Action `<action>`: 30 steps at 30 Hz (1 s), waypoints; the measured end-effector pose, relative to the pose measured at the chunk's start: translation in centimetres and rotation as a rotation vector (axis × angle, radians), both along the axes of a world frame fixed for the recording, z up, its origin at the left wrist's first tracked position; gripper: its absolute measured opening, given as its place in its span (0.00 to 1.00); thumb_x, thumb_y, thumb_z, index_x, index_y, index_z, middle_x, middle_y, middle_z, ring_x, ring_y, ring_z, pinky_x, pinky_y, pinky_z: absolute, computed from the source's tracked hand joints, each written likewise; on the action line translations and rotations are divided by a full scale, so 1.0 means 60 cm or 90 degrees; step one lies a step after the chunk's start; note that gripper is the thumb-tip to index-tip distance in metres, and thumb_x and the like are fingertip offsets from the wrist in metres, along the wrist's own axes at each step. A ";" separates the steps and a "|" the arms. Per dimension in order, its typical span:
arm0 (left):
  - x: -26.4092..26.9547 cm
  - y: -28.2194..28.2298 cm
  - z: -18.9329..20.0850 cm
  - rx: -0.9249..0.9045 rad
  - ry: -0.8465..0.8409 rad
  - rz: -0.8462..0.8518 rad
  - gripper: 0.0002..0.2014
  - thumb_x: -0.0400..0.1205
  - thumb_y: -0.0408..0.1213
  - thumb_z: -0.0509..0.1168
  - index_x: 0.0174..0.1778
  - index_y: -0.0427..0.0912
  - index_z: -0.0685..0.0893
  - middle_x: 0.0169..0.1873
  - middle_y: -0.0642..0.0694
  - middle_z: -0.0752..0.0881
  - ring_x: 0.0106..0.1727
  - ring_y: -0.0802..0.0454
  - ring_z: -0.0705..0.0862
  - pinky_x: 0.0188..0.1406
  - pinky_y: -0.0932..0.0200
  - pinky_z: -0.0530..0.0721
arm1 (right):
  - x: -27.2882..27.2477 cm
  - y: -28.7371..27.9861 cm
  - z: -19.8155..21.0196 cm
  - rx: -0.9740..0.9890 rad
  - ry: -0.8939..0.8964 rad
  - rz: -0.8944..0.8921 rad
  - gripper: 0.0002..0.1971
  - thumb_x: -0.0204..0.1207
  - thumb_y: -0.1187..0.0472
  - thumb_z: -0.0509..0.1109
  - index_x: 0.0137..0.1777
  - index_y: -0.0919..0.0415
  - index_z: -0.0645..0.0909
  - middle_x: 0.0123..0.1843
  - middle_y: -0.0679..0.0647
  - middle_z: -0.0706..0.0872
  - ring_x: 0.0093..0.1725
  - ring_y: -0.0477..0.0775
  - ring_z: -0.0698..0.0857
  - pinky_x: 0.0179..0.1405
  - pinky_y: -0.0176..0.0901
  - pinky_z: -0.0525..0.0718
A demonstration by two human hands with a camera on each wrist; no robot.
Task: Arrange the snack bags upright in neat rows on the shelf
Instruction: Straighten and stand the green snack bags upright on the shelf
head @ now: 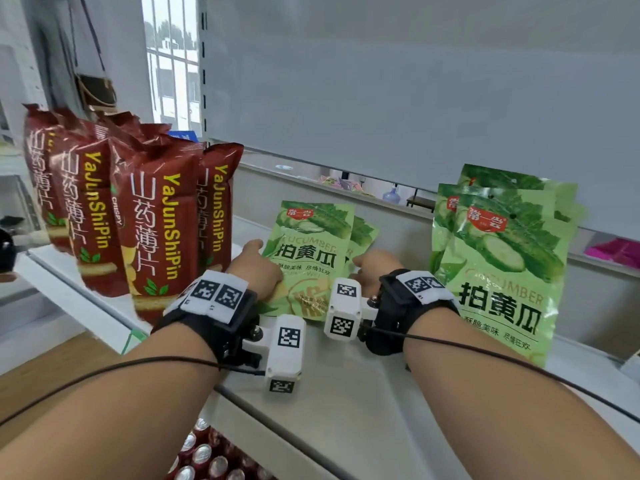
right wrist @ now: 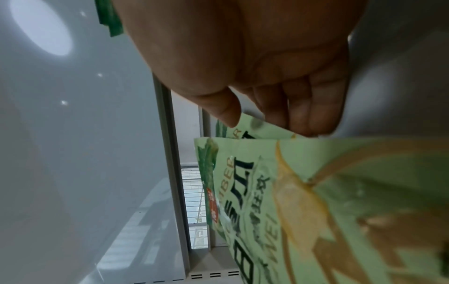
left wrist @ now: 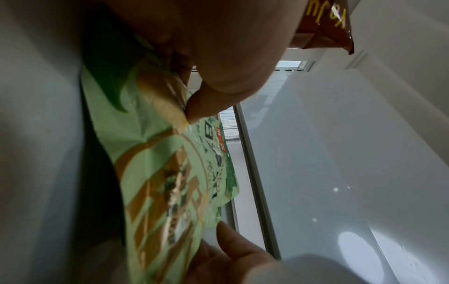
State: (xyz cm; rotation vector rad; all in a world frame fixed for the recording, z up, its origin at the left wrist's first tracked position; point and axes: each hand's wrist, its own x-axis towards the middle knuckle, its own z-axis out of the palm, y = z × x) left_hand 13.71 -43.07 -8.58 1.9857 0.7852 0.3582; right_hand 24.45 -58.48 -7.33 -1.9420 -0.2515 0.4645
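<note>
A green cucumber snack bag (head: 308, 261) stands leaning back at the middle of the white shelf (head: 360, 396). A second green bag (head: 363, 233) peeks out behind it. My left hand (head: 258, 268) grips the front bag's left edge, thumb (left wrist: 196, 107) pressed on its face (left wrist: 155, 173), fingers hidden behind. My right hand (head: 375, 266) is at its right edge. Its fairly straight fingers (right wrist: 308, 115) reach past the front bag (right wrist: 340, 201) and touch the rear bag (right wrist: 257, 128). A few green bags (head: 498, 265) stand upright at the right.
Several dark red snack bags (head: 152, 230) stand in a row at the shelf's left end, the nearest close to my left wrist. The grey back panel (head: 415, 98) rises behind. Drink cans (head: 207, 459) show on the level below the front edge.
</note>
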 end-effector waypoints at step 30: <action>-0.125 -0.288 0.031 -0.294 -0.319 -0.064 0.07 0.84 0.32 0.60 0.47 0.40 0.84 0.34 0.43 0.92 0.32 0.46 0.90 0.33 0.50 0.88 | -0.138 -0.349 0.052 0.210 -0.117 -0.064 0.12 0.81 0.68 0.60 0.58 0.58 0.82 0.53 0.60 0.89 0.52 0.66 0.88 0.55 0.67 0.84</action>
